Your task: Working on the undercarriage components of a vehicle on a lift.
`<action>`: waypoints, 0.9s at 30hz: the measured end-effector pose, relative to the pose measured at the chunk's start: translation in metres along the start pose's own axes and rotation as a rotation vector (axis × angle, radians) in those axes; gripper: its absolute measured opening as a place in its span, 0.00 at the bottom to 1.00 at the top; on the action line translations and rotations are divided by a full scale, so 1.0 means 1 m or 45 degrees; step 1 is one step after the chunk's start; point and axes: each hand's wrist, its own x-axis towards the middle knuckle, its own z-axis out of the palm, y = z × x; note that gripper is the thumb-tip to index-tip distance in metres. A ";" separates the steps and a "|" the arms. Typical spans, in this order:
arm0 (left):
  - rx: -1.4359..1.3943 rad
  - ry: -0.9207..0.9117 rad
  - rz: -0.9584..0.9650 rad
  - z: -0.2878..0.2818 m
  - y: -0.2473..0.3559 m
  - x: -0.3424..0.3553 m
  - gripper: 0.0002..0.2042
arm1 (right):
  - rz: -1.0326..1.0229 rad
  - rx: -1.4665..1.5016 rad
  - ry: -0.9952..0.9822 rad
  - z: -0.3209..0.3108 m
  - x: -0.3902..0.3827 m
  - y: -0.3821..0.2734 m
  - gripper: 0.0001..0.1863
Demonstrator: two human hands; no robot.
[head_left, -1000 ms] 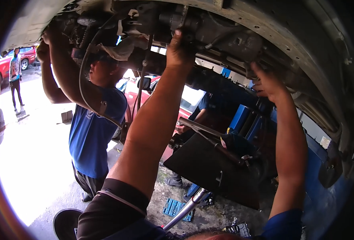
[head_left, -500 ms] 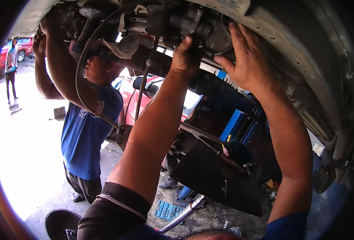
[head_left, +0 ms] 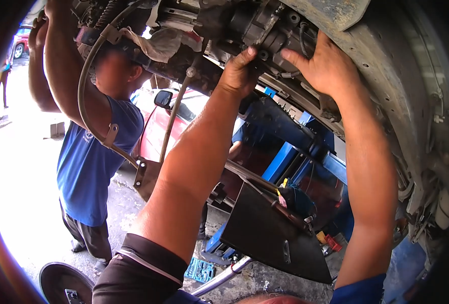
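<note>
Overhead, a dark cylindrical metal housing (head_left: 259,28) sits among the vehicle's underside parts. My left hand (head_left: 239,73) grips its lower side with the thumb up and the other fingers mostly hidden. On the housing's right side, my right hand (head_left: 326,68) holds on, thumb spread toward a short fitting and fingers reaching up behind it. A corrugated hose (head_left: 303,38) runs between that thumb and fingers. A thin rod with a joint (head_left: 190,72) hangs left of my left hand.
A co-worker in a blue shirt (head_left: 90,167) stands left with arms raised. Behind are a red car (head_left: 148,129) and blue lift parts (head_left: 280,162). Below are a hanging black panel (head_left: 265,238), a silver pole (head_left: 224,276) and a blue socket case (head_left: 199,269). Grey frame metal (head_left: 391,81) curves along the right.
My right hand has risen from lower right up to the housing. My left hand has moved slightly right and down in the picture. The view has shifted, with the co-worker further left.
</note>
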 end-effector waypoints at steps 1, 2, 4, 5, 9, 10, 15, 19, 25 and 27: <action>-0.004 -0.006 0.003 -0.001 0.000 0.001 0.33 | -0.020 -0.055 0.041 0.003 0.007 -0.001 0.57; 0.002 -0.017 0.001 -0.002 -0.001 0.002 0.33 | -0.002 -0.052 0.053 0.007 0.012 -0.003 0.57; 0.006 -0.020 0.006 -0.001 0.001 -0.001 0.33 | 0.019 0.099 -0.047 0.007 0.028 -0.003 0.57; -0.008 -0.005 0.006 0.000 0.000 -0.002 0.33 | 0.045 0.251 -0.149 0.006 0.033 -0.004 0.57; -0.133 0.063 -0.018 0.007 0.002 -0.006 0.30 | 0.045 0.250 -0.084 0.010 0.037 -0.007 0.58; -0.139 0.063 -0.010 0.005 0.002 -0.005 0.30 | 0.039 0.244 -0.084 0.012 0.039 -0.007 0.58; -0.066 0.084 0.096 0.004 -0.002 -0.003 0.27 | 0.017 0.317 -0.083 0.008 0.042 -0.011 0.59; -0.061 0.059 0.074 -0.002 -0.001 -0.004 0.27 | 0.007 0.277 -0.059 0.004 0.040 -0.014 0.62; -0.074 0.056 0.049 0.008 -0.002 0.002 0.34 | -0.009 0.261 -0.009 0.013 0.045 -0.006 0.64; -0.023 0.067 0.064 0.007 -0.001 0.003 0.36 | 0.000 0.230 -0.036 0.011 0.046 -0.007 0.65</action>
